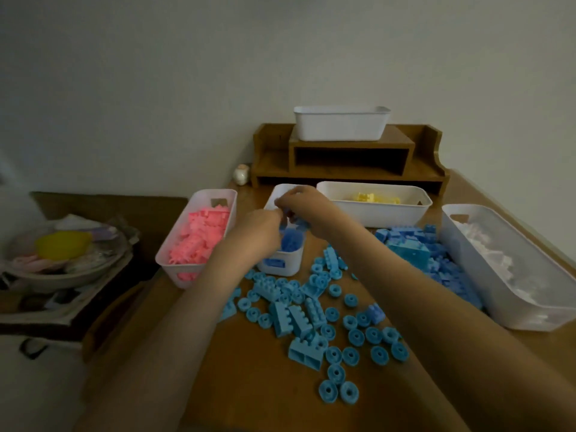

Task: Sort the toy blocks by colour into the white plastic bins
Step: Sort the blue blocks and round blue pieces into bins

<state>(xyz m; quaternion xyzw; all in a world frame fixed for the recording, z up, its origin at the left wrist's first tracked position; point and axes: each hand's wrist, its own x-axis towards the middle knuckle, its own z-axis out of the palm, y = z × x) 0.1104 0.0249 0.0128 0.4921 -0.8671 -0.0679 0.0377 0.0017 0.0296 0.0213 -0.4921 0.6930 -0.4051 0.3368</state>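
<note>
Both hands meet over a small white bin (280,267) that holds blue blocks (291,240). My right hand (304,204) has its fingers bunched, and dark blue pieces show under its palm. My left hand (261,227) is curled beside it, fingertips hidden. A bin (166,263) of pink blocks (199,235) stands to the left. Behind is a bin (377,215) with yellow blocks (375,198), and at the right a long bin (498,296) of white blocks (486,244). Light blue bricks and rings (299,319) lie loose on the table, with a darker blue pile (414,249) behind them.
Another white bin (339,126) sits on top of a wooden desk shelf (352,157) against the wall. A small figurine (241,174) stands at the shelf's left end. A lower side table on the left carries a bowl (62,255) of mixed items.
</note>
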